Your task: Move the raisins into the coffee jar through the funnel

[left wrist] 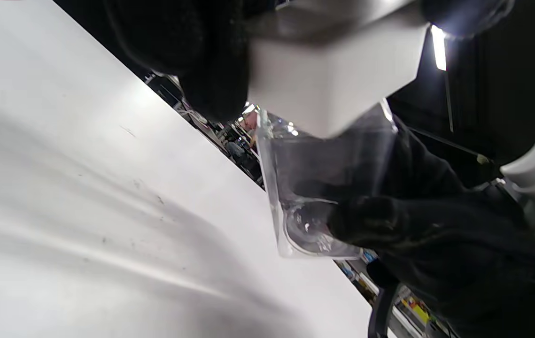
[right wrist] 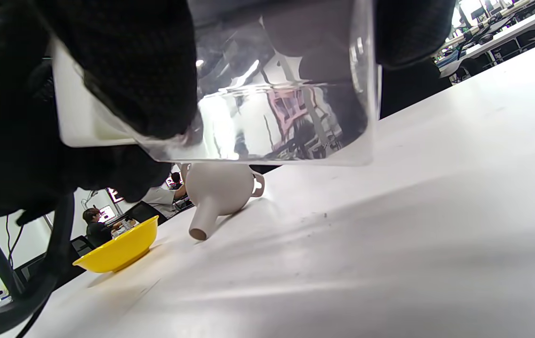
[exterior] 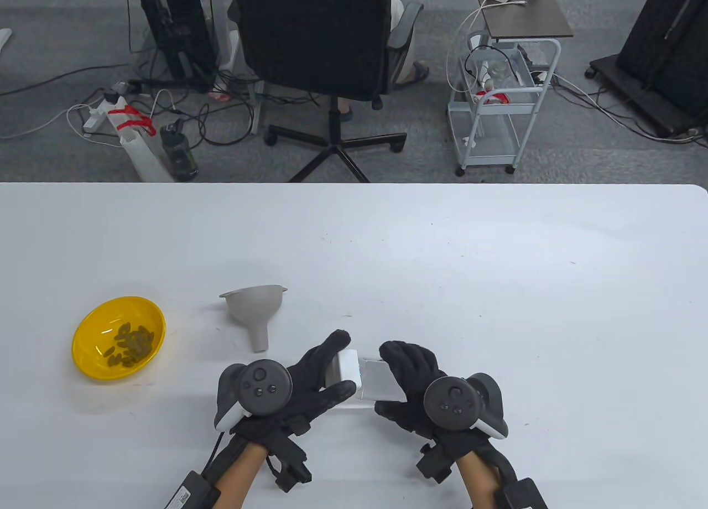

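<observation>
Two gloved hands worked low over the white desk point(exterior: 442, 254), near its front edge, both on the coffee jar point(exterior: 381, 380). Largest first: the desk carried everything. Next, the left hand point(exterior: 310, 382) gripped the jar's white lid point(exterior: 347, 372), thumb and fingers point(exterior: 338, 340) wrapped around it. The right hand point(exterior: 412, 384) held the clear square body, fingers point(right wrist: 131, 80) pressed on its walls. So neither hand's fingers were spread; both held the jar. It lay on its side between the hands, lifted off the desk as the right wrist view showed, lid toward the left. It looked empty.

Then the yellow bowl point(exterior: 88, 359) sat well apart on the left, with the raisins point(exterior: 130, 344) inside it. The grey funnel point(exterior: 255, 310) lay tipped on its side between the bowl and the hands, spout pointing toward the front edge.

Step in hand, by my guess: opening the jar, lid not yet off. I couldn't tell whether it twists or pulls off.

Next move likely calls for pulling the lid free while the right hand braces the body, parking the lid aside, and standing the jar upright. After that, the funnel needs its spout seated in the mouth before the bowl gets tipped.
</observation>
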A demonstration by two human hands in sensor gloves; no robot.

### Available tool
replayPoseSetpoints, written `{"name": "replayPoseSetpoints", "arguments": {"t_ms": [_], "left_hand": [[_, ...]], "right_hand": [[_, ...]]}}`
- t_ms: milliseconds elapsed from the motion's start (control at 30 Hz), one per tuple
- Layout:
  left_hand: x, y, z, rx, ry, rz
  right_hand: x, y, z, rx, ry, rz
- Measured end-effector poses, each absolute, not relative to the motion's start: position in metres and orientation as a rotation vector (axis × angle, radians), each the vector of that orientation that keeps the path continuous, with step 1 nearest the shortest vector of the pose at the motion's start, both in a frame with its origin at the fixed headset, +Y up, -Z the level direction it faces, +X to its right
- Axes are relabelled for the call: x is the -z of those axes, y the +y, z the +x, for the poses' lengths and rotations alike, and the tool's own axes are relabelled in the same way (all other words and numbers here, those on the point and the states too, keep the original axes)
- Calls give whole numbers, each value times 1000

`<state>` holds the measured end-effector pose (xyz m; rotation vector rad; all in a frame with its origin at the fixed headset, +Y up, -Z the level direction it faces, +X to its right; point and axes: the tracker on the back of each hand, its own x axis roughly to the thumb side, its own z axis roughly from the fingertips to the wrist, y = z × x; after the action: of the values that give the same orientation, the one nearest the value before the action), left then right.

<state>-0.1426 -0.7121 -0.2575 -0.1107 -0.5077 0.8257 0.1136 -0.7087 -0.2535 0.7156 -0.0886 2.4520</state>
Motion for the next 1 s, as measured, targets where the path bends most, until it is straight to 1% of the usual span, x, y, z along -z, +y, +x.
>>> {"name": "replayPoseSetpoints", "arguments": {"t_ms": [67,133,200,300,400,533,633,700,733,867,933,1000], "left_hand": [[261,-716,-147,-863,-474,-164],[261,-718,-148,-886,-487,-212],[261,-717,-147,-873,-526,-191],[260,-714,-146,-826,-600,-205],[259,-712,-143,-826,-625,-192],[261,-713,-146,-834,-544,-181],[263,-716,-150,-842,-492,-191],[263,-716,-151,-840,-508,-236],[262,-716,-150,-839,-519,-235],[259,-710,-145,-765,-624,-198],[257,-709,-142,-733,-646,-161],[256,-708,-140,-712,-657,-159]], "right_hand": [[255,-708,115,-2453,-100,696],[256,-709,116,-2434,-94,679],[256,-710,117,-2430,-84,675],[256,-710,117,-2425,-73,682],[256,-711,115,-2421,-72,693],[255,-713,114,-2419,-32,714],[255,-711,113,-2420,-60,714],[255,-711,114,-2414,-65,697],[256,-711,115,-2402,-64,688],[257,-713,118,-2383,-46,674],[257,-712,118,-2366,-49,673],[257,-711,117,-2348,-56,677]]}}
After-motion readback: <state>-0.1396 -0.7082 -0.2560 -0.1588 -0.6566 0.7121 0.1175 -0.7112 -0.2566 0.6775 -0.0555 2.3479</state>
